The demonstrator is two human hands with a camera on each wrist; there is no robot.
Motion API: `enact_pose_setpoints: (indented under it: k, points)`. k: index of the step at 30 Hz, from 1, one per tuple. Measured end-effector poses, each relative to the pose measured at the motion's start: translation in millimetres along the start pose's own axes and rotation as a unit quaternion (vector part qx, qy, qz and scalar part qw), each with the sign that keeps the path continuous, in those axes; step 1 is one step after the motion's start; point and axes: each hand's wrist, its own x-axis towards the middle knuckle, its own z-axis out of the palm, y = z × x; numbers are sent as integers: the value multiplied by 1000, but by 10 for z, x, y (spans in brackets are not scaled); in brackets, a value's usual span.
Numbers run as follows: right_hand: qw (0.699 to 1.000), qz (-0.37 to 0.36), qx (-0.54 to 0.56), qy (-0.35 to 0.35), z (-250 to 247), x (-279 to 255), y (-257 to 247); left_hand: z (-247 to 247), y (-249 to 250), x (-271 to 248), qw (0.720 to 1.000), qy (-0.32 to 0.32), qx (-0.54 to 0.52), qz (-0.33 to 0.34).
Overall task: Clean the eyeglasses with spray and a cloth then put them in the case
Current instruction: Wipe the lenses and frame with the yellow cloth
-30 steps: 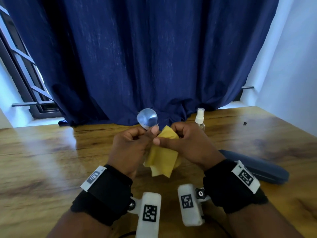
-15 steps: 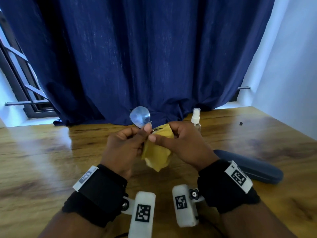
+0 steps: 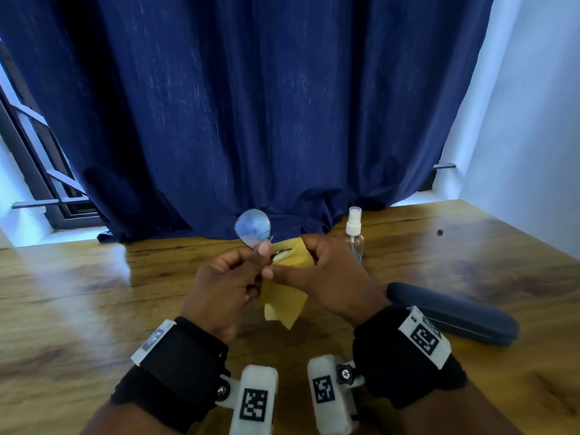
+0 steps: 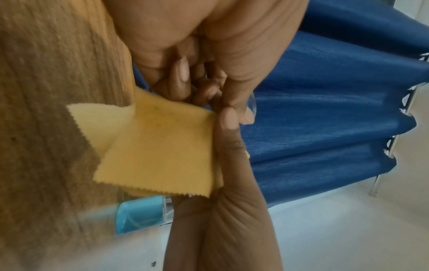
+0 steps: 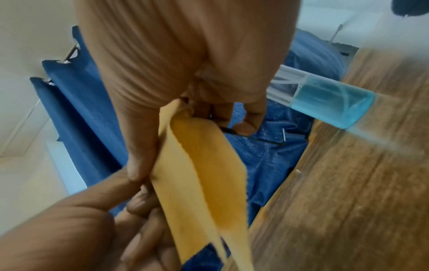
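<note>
My left hand (image 3: 230, 274) pinches the eyeglasses (image 3: 252, 229) near the bridge; one round lens sticks up above the thumb. My right hand (image 3: 326, 271) pinches the yellow cloth (image 3: 282, 301) around the other lens, which the cloth hides. The cloth's loose end (image 4: 150, 146) hangs down between the hands above the table. In the right wrist view the cloth (image 5: 204, 165) drapes from my fingers, and a thin dark piece of the frame (image 5: 253, 137) shows past them. The spray bottle (image 3: 354, 233) stands behind my right hand. The dark blue case (image 3: 452, 312) lies shut to the right.
A wooden table (image 3: 78, 293) runs under both hands. A dark blue curtain (image 3: 251, 105) hangs at its far edge, a window (image 3: 37, 171) is at the left and a white wall (image 3: 527, 120) at the right. A small dark speck (image 3: 440, 232) lies far right.
Both hands with the glasses and cloth stay together and have drifted slightly left in the view. More of the cloth is bunched in the right fingers now, and less hangs below.
</note>
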Motion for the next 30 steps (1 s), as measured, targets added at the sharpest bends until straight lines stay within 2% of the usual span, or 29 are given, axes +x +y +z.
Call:
enact_pose_setpoints:
  k: [3,7,10,14,16,20,23,27,30]
  points:
    - [998,16,50,40,-12,28,26,-30,4,10,1000,-3,5,6]
    - [991,26,89,97,-95,44,27,-89,94,25,999,36,6,15]
    - [996,16,68,58,-119,27,16,-153,137,57,998,57,10,33]
    - [999,0,54,-5,29,-5,26,-60,107,2,999,38,-23,21]
    - [998,-1,58,4,41,4,35,4,77,-21,999,22,-7,25]
    - [995,22,74,61,-107,47,77,-25,77,14,998,46,16,48]
    - [996,22,82,26,-121,40,39,-35,82,-2,998,47,3,50]
    - [998,2,23,-61,6,-12,19,15,33,-29,997,36,-2,61]
    - [999,-9,16,-47,-16,-2,-8,33,24,-19,996,34,14,76]
